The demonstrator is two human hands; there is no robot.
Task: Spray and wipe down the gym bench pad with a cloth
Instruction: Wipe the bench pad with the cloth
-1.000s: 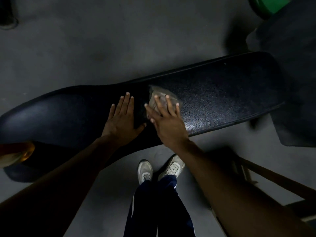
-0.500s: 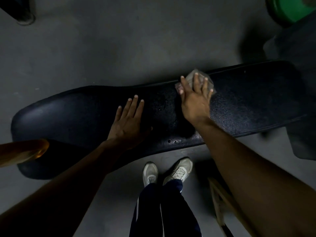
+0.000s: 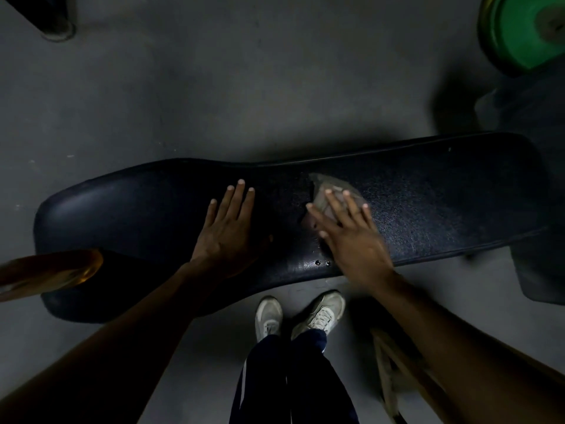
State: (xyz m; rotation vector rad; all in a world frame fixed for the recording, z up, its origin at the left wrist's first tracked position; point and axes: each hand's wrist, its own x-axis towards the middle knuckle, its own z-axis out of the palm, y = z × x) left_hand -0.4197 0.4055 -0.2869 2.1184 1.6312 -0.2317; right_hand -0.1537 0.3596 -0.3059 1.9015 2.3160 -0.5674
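Surroundings: a grey concrete floor [image 3: 214, 87] is seen under everything. A green weight plate [image 3: 532, 29] is noted at the top right corner, with a dark mat or slab [image 3: 544, 185] below it, running behind the right end of the pad. A dark post base [image 3: 58, 30] is seen at top left. An amber, rounded bar end [image 3: 52, 270] is seen intruding from the left edge and covering part of the pad's near left corner. A pale wooden frame [image 3: 388, 371] is seen on the floor at lower right, partly hidden by the right forearm. Two pale sneakers [image 3: 301, 313] and dark trousers with a white stripe are seen just beside the pad's near edge.

Bench pad [image 3: 428, 209]: black, textured, long axis laid left to right across the view, the right end tilted slightly away from the wearer. The left end is seen broader and rounded. Two small holes are noted on the near edge, close to the right wrist.

Cloth [image 3: 331, 185]: pale grey, crumpled, lying on the pad near mid-length, toward the far edge. It is pinned under the right hand [image 3: 351, 237], whose spread fingers are laid flat across it; cloth is seen beyond the fingertips and beside the thumb. The hand is blurred.

Left hand [image 3: 227, 228]: laid flat and open on the pad, palm down, fingers together, empty, apart from the cloth on its left.
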